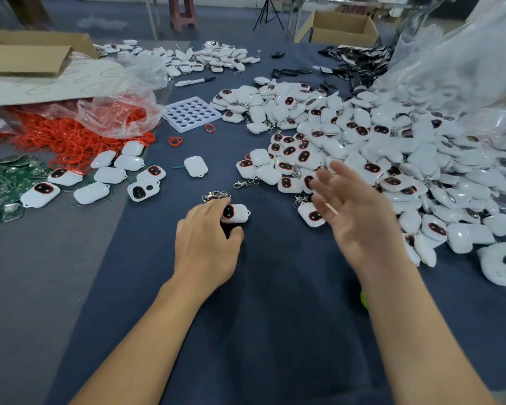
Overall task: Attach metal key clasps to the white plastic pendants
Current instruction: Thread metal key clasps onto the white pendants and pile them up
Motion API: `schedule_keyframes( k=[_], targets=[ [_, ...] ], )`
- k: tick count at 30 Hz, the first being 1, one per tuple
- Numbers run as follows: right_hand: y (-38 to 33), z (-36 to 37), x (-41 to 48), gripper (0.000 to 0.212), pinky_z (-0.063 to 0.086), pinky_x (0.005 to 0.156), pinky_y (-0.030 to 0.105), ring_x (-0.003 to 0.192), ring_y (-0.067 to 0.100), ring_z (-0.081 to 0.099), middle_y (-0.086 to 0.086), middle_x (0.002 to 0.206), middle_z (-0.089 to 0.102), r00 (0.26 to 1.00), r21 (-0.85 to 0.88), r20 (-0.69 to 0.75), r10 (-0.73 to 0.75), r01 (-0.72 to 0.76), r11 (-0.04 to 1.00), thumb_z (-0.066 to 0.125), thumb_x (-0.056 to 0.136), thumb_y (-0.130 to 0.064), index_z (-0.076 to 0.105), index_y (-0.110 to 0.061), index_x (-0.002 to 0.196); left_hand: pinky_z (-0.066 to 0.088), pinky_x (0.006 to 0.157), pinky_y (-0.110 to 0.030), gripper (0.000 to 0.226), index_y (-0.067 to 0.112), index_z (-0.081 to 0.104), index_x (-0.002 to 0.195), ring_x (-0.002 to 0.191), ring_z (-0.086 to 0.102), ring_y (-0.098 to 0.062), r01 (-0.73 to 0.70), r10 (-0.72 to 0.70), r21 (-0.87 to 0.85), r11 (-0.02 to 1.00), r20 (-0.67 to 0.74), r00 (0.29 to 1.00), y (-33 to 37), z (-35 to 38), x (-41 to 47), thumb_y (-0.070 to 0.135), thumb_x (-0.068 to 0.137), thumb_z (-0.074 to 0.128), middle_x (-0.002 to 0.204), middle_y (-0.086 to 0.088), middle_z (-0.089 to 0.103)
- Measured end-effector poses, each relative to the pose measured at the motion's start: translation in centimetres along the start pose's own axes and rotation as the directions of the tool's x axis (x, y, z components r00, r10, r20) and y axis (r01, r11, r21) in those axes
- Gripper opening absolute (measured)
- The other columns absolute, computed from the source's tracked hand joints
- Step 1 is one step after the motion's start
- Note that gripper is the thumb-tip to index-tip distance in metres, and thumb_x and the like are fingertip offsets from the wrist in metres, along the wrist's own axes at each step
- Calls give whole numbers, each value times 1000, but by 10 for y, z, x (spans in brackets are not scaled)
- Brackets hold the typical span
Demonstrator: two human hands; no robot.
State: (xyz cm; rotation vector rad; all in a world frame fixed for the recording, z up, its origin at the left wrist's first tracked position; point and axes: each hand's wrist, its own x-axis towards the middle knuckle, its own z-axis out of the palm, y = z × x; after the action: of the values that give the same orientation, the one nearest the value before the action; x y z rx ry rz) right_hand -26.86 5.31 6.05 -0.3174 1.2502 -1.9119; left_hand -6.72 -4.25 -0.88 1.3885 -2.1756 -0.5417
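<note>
Hundreds of white pendants heap (377, 147) over the blue table's (275, 302) right side, with a red ring pile (70, 135) at far left and a holed tray (192, 114) between them. The right hand (354, 206) hovers over the heap's edge, blurred, fingers spread. The left hand (208, 241) pinches one pendant (238, 214) lying left-right at mid-table, dark window up and loop pointing right. Metal clasps (216, 196) lie just beyond its fingers.

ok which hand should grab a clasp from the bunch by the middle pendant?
Right, probably. The left hand is busy: its fingers curl over the pendant. The right hand hovers open beside it, free to reach the clasps lying just past the left fingertips.
</note>
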Motion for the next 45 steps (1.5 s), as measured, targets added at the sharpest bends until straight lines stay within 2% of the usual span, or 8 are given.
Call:
schedule_keyframes(
  k=[5,10,18,24,34,37,40,45],
  targets=[
    [60,12,-27,31,56,85,22,93,8,71,-8,101,77,996,-591,72,-49,82,803,68,91,4,75,-24,104,35,91,-28,26,37,68,112,110,54,-13,-5,2,-75,997,-32,999,0,-2,-1,37,87,73,111,20,65],
    [87,23,-41,49,45,96,22,102,1,61,-19,114,69,967,-849,214,-136,252,464,68,95,-39,56,-40,142,42,66,-8,19,40,70,91,80,61,3,58,-58,-323,945,9,998,0,-7,-6,43,75,81,84,22,68],
    [77,9,-47,34,48,80,9,96,-1,68,-24,98,73,956,-700,246,-159,288,653,56,90,-42,65,-49,122,44,77,-4,42,48,65,119,93,67,-3,-245,285,-415,876,36,958,19,-11,-19,54,80,78,101,25,69],
    [71,-7,-50,36,60,93,53,100,18,75,-11,105,76,940,-492,-111,-323,231,839,54,92,-20,73,-43,111,46,81,-6,54,42,64,124,97,66,0,-260,340,-489,833,82,937,49,11,-30,21,78,83,115,27,65],
    [51,-40,-56,36,54,72,17,87,7,70,-12,96,75,718,-486,-291,-632,458,744,50,94,-7,70,-25,117,52,80,-36,29,32,60,119,94,58,-15,-365,468,-313,877,382,797,121,62,-32,31,90,62,104,10,64],
    [48,-45,-48,35,56,65,30,78,11,66,-7,86,71,706,-437,-346,-619,462,772,50,92,-4,72,-23,113,47,69,-30,13,35,61,96,94,62,-17,-420,481,-240,875,333,811,131,71,-26,25,87,62,103,13,60],
    [49,-45,-44,29,54,69,31,78,11,64,-7,84,70,722,-375,-359,-591,468,800,51,87,-4,72,-15,104,52,70,-29,24,33,66,116,101,67,-14,-497,507,-107,861,258,822,134,81,-24,35,94,58,118,11,66],
    [49,-43,-46,31,53,71,20,80,5,66,-12,81,73,742,-371,-308,-595,483,793,52,87,0,71,-24,92,32,54,-24,8,20,68,95,71,68,-28,-486,503,-135,863,161,849,137,77,-24,21,89,63,82,-2,66]
  ],
)
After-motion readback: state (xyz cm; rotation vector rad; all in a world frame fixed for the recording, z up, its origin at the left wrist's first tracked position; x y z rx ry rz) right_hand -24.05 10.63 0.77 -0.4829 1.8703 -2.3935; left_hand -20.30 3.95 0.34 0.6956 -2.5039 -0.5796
